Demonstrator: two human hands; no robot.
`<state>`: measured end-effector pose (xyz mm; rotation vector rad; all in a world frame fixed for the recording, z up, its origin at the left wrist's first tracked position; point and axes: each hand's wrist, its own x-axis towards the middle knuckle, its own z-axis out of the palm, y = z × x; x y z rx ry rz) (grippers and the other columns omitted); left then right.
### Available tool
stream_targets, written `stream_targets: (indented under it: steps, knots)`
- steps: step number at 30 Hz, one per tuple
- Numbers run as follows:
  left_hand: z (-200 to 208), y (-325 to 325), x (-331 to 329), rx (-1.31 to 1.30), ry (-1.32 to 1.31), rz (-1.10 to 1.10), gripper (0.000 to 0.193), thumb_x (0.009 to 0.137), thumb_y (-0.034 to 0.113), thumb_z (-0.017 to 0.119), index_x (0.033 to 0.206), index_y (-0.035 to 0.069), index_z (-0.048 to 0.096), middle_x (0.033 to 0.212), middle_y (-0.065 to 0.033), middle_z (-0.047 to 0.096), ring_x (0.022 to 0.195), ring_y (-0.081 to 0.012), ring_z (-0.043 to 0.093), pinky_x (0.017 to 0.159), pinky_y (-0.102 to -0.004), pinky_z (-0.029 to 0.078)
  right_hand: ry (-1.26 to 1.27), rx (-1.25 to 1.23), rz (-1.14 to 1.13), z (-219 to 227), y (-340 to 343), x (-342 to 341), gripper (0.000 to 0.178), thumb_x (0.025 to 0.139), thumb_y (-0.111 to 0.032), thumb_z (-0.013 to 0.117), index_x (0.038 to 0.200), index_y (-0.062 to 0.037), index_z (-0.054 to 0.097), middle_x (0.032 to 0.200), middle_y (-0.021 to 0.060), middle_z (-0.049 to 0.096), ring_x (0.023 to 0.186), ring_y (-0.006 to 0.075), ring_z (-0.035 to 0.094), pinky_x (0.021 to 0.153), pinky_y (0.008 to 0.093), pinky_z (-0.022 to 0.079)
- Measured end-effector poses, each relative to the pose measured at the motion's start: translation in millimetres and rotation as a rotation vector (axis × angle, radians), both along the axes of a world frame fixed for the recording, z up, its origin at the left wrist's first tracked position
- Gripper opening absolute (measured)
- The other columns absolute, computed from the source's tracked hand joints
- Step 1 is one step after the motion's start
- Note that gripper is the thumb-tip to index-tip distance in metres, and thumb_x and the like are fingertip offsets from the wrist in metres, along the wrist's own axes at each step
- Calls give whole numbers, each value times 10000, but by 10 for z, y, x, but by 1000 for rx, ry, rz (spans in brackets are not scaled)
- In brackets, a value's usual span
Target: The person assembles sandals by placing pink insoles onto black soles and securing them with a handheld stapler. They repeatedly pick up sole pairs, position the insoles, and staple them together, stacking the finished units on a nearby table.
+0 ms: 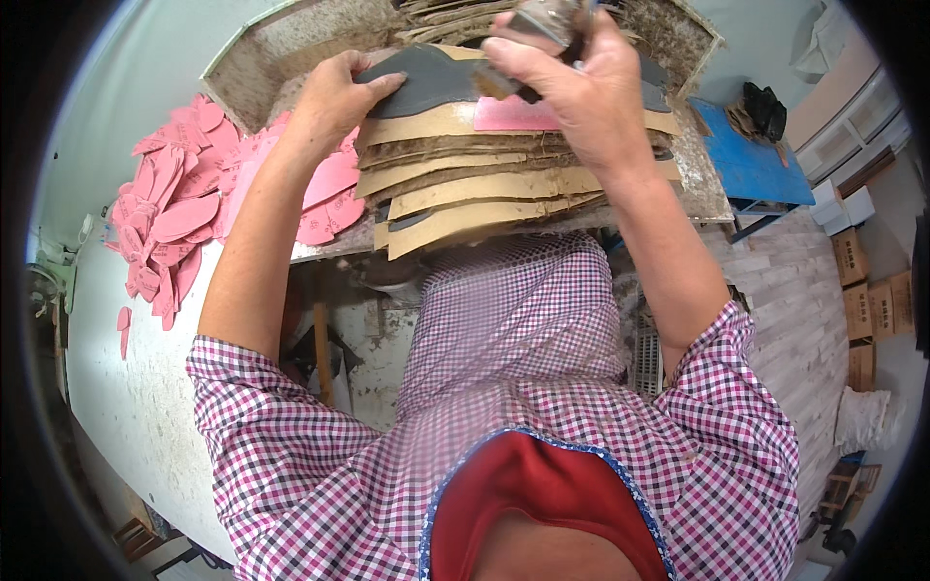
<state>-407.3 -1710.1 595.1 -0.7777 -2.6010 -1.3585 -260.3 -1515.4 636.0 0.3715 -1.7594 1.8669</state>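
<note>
My left hand holds the left end of a dark grey sheet, its thumb lying on top. The sheet rests on a layered stack of tan sheets with frayed, dirty edges. Above the sheet, my right hand is closed around a brush-like tool with a shiny metal part, blurred by motion. A pink strip lies along the sheet's near edge, just below the tool. My right hand partly covers the sheet's right side.
Pink oval cutouts are heaped left on a white table. A stained, raised board borders the work surface at the back. Right stands a blue table with a black bag. Cardboard boxes line the far right.
</note>
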Motion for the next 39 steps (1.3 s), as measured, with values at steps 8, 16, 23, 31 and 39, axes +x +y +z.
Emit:
stream_targets:
  steps: [8,16,23,31,39]
  knots:
    - [110,-70,83,420,-443,-277,249,842,131,701,1018,1,582,939,-70,636,826,-125,616,765,-258,509,47,223,-207,-59,335,132,220,810,-71,701,978,-35,563,883,32,629,789,115,601,740,269,495]
    - [60,-79,347,473,-570,-331,570,808,29,677,1336,-20,468,1149,-103,605,1007,-166,599,911,-286,500,57,324,-434,-195,1006,440,371,789,-190,749,1073,-3,602,974,83,672,880,153,642,807,286,524]
    - [-5,-86,587,356,-220,-217,519,810,-1,668,1307,-5,518,1133,-99,618,996,-144,590,893,-259,472,149,259,-341,-22,1104,273,289,839,-78,698,1088,22,590,1047,121,675,956,165,644,871,296,508]
    - [-74,-38,642,371,-144,-200,524,811,-35,651,1315,-1,511,1186,-94,597,1049,-147,572,929,-262,457,148,398,-495,23,1045,-96,255,822,-125,706,1014,-23,571,927,57,643,835,118,613,745,270,503]
    - [-101,11,676,458,-158,-200,516,788,-62,654,1287,24,553,1136,-74,620,1015,-137,578,907,-264,468,85,238,-371,47,702,-162,284,814,-143,724,1027,-30,574,931,49,641,836,106,606,747,259,497]
